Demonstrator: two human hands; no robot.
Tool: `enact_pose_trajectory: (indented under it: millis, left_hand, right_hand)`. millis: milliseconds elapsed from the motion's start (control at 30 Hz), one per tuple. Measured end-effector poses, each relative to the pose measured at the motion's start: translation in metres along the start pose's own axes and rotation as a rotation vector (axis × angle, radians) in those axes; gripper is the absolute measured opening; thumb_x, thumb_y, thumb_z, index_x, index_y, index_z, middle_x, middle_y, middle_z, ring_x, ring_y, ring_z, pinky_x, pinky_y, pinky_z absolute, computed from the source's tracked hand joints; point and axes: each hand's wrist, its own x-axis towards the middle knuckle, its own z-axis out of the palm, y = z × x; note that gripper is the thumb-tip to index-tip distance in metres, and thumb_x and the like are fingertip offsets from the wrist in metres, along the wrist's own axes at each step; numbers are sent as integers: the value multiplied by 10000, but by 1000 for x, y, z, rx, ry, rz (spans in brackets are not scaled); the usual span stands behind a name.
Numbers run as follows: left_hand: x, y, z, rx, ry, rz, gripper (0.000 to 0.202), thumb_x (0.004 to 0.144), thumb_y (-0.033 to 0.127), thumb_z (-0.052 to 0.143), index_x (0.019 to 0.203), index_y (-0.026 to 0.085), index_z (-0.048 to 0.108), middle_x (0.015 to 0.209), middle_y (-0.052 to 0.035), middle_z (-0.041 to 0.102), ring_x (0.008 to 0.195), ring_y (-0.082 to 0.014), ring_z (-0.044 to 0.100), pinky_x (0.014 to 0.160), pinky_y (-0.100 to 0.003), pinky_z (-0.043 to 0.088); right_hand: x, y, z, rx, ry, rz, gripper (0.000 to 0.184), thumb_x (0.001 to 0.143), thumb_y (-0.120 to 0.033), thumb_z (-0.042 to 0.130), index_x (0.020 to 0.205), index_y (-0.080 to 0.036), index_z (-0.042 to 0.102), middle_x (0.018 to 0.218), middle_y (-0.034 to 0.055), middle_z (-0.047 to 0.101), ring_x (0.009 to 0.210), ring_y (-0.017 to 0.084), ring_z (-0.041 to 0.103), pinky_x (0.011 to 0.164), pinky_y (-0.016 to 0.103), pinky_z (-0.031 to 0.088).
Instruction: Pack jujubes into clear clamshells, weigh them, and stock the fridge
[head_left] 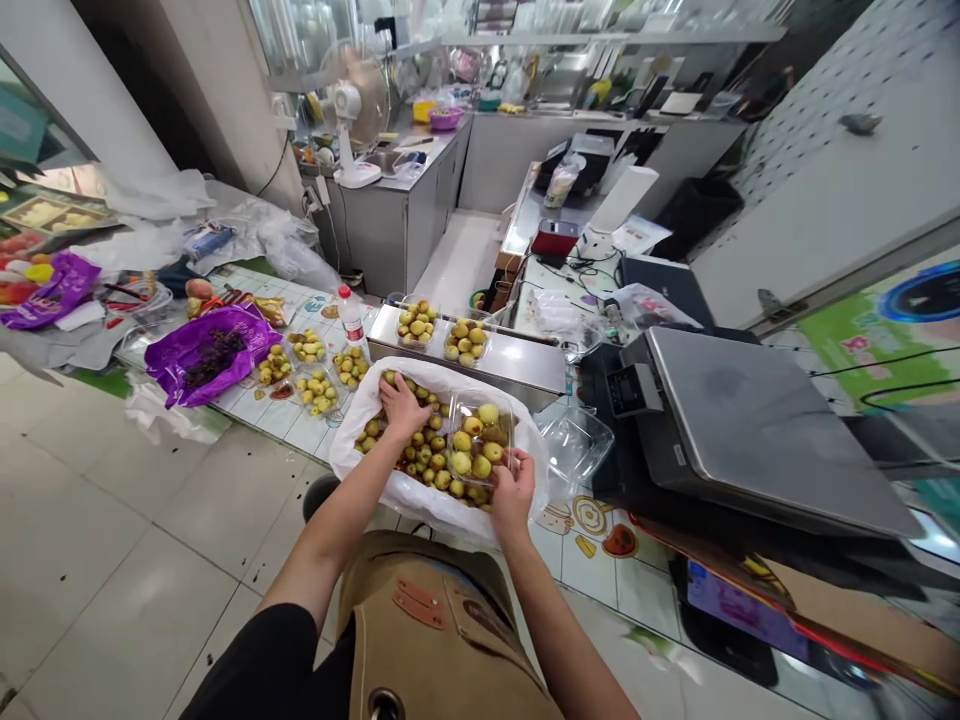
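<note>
A box lined with white plastic (352,425) stands before me, full of yellow-green jujubes (426,462) with brown patches. My left hand (403,408) reaches into its far left part, fingers and thumb apart over the fruit; its fingertips touch jujubes there. My right hand (515,492) grips the near right edge of a clear plastic container (455,440), held over the right side of the box. Several jujubes lie inside this container, and some of its floor shows.
Filled clear containers (318,390) stand left of the box, and others (466,342) on a metal ledge behind. A bottle (350,318), a purple bag (169,360) of dark grapes, an empty clear container (576,440) and a weighing scale (772,430) surround it.
</note>
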Motion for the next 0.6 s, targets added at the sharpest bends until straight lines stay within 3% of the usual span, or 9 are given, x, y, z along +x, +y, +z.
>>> enact_pose_trajectory:
  millis: [67,200,300,433,600]
  left_hand:
    - [2,5,0,30,12,-10,1140,716,519,919,1559,122,263,1596,-318,257,1449,-472,404,1174,-565,376]
    - [1,6,-1,78,-25,15,943,750,559,901,1467,197,408,1488,-215,392,1324,-406,501,1123,-530,423]
    - [-2,9,-3,121,-78,39,841,753,599,892,1404,242,497,1461,-175,422,1320,-415,495,1117,-535,425]
    - [-10,16,-8,201,-154,101,751,761,598,889,1375,304,571,1525,-156,377,1404,-485,416,1120,-591,417]
    - [-24,14,-15,248,-196,262,550,862,455,829,1341,266,636,1499,-202,389,1398,-535,380,1047,-616,468]
  right_hand:
    - [1,2,0,-3,-12,39,383,697,-375,660,1044,-265,542,950,-14,659,835,205,625,735,329,525]
    - [7,8,-3,-55,-13,42,386,703,-389,670,1051,-267,555,956,-19,662,831,199,624,726,320,522]
    - [10,11,-4,-88,-23,28,378,708,-388,665,1051,-269,562,945,-23,660,826,197,619,725,318,522]
    - [10,11,-4,-113,-32,36,386,700,-395,677,1049,-266,571,937,-19,660,836,203,618,734,322,520]
    - [7,5,-2,-98,-35,94,420,680,-406,697,1054,-261,571,934,-12,669,826,211,618,723,330,512]
